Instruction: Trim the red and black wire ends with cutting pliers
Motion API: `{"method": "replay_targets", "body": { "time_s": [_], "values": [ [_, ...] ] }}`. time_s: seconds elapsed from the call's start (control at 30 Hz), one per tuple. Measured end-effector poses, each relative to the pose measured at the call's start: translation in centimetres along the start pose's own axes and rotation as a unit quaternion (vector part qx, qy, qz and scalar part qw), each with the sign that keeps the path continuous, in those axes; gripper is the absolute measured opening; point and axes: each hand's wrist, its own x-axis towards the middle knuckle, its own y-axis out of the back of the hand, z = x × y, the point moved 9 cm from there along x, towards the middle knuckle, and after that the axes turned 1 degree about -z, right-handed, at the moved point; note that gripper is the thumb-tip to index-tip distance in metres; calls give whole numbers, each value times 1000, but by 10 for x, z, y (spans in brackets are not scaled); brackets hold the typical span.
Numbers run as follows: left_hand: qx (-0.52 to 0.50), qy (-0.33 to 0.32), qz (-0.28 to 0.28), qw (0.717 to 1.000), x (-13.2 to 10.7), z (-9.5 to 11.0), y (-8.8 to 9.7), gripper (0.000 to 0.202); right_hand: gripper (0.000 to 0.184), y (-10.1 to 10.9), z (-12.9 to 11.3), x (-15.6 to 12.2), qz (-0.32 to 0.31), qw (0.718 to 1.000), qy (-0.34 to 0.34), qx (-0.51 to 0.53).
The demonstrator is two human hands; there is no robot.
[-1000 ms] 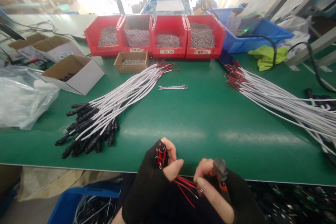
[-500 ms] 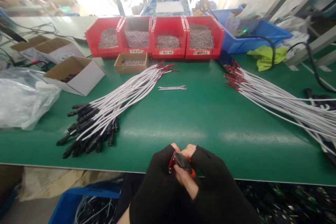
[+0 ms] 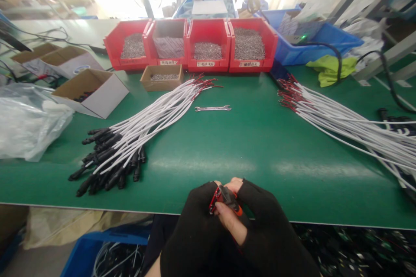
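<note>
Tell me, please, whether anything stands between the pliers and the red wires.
Nothing visible does: the pliers, in the right hand, sit right beside the red wires in the left hand. Whether they touch, I cannot tell.

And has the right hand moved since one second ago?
Yes, leftward: the right hand has moved in close to the left hand. The right thumb, earlier right of the wrench, now reaches below the wrench's span in view.

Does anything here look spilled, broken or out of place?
Nothing looks plainly spilled or broken. Only the wrench stands out mildly: it lies loose on the green table, while the right hand holds pliers.
</note>
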Motion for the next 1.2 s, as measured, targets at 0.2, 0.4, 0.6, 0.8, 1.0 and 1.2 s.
{"method": "replay_targets", "body": {
  "time_s": [0.2,0.4,0.6,0.8,1.0,1.2],
  "values": [
    [-22,19,9,1000,-1,3,1,22,23,1,0,2,-17,999,-17,34],
    [-21,29,16,999,0,-2,4,22,18,0,2,3,-39,998,10,40],
    [21,-6,-2,1000,1,8,2,19,26,0,5,8,-53,998,23,19],
    [-16,11,-28,999,1,19,0,16,14,-11,26,8,-97,989,-83,68],
    [-2,30,-24,999,-1,12,2,23,26,-9,38,4,-73,989,-99,82],
    [-21,36,-2,999,-2,1,9,22,18,-14,47,2,-102,969,-174,140]
  ]
}}
